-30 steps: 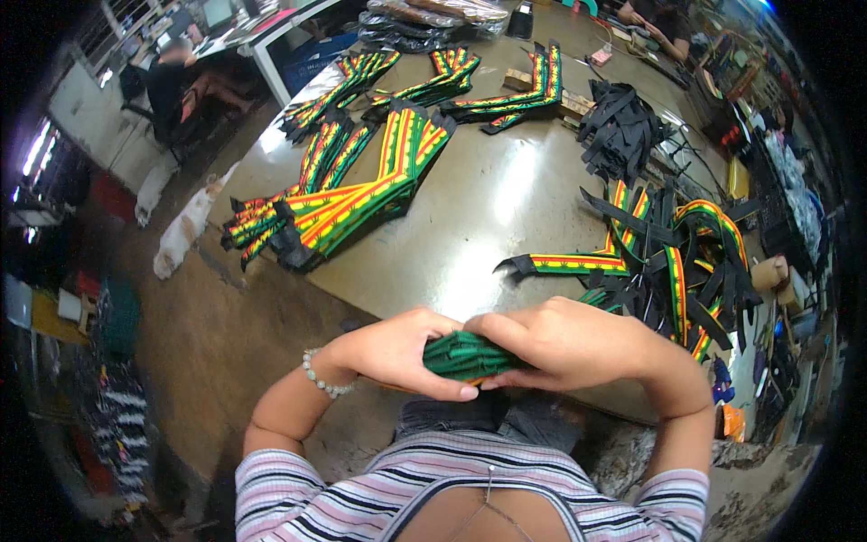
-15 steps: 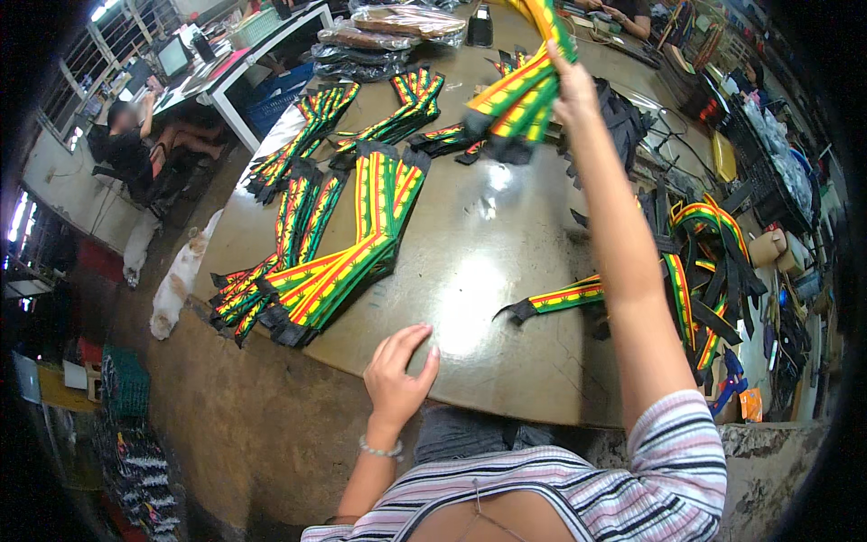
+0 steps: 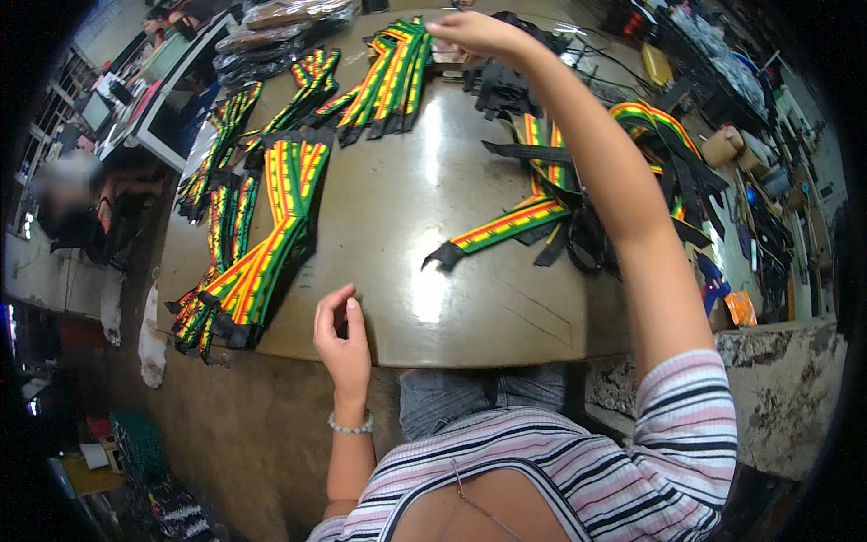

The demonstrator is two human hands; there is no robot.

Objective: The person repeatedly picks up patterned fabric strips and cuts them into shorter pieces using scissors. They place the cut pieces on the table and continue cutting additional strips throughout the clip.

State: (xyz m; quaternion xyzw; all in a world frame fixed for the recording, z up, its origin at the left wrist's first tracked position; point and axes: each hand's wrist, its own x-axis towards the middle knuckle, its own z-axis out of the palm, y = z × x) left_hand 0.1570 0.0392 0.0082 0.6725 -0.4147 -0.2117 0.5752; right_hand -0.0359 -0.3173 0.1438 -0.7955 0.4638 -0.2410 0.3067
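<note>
My right hand [image 3: 465, 38] reaches to the back of the table [image 3: 361, 226], its loosely bent fingers at the right edge of a fanned bundle of green, yellow and red straps [image 3: 388, 81]. My left hand [image 3: 339, 321] is at the table's front edge, fingers curled loosely with nothing in them. More patterned strap bundles [image 3: 284, 190] with black ends lie on the left. A looser tangle of patterned and black straps [image 3: 506, 221] lies on the right, and a pile of black strips [image 3: 497, 90] is behind it, partly behind my right arm.
Plastic-wrapped packs [image 3: 271, 27] sit at the back. Tools and cables [image 3: 759, 235] crowd the right side. A seated person [image 3: 77, 208] is at the left, beside a desk [image 3: 163, 108]. A pale furry animal [image 3: 153, 352] lies on the floor left of the table.
My hands have parted. My right hand has carried a bundle forward, and it now lies at the back of the table. My left hand has moved back from the middle and loosened.
</note>
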